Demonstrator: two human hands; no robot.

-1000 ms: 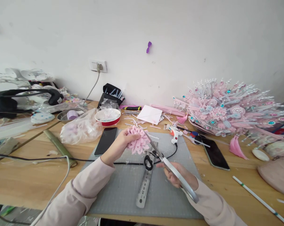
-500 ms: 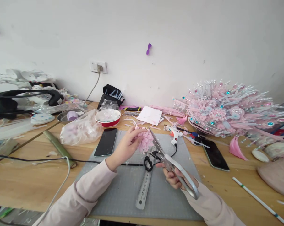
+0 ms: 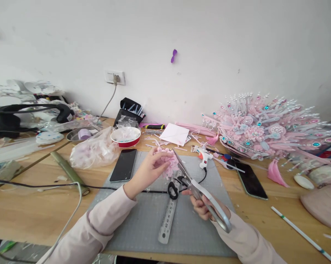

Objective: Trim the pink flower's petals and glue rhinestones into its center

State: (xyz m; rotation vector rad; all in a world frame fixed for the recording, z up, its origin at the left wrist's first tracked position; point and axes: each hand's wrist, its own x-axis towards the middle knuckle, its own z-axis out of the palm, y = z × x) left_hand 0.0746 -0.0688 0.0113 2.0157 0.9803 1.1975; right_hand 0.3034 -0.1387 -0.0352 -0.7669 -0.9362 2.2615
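Between the fingers of my left hand (image 3: 150, 165) is a pink petalled flower (image 3: 171, 167), held above the grey cutting mat (image 3: 138, 227). My right hand (image 3: 202, 207) is closed around the handles of large silver scissors (image 3: 194, 185). Their blades point up and away, with the tips beside the flower's right edge; whether they touch it I cannot tell. Below the flower lie a steel ruler (image 3: 167, 223) and a small pair of black-handled scissors (image 3: 173, 190), partly hidden by the flower and the large scissors.
A black phone (image 3: 123, 165) lies left of the mat and another phone (image 3: 252, 179) right. Behind stand a red-and-white bowl (image 3: 126, 141) and a white glue gun (image 3: 204, 157). A beaded pink headdress (image 3: 264, 132) fills the right. A black cable (image 3: 99, 188) crosses the mat.
My left fingers have shifted slightly on the flower, and it has turned a little. The large scissors in my right hand look nearly unmoved.
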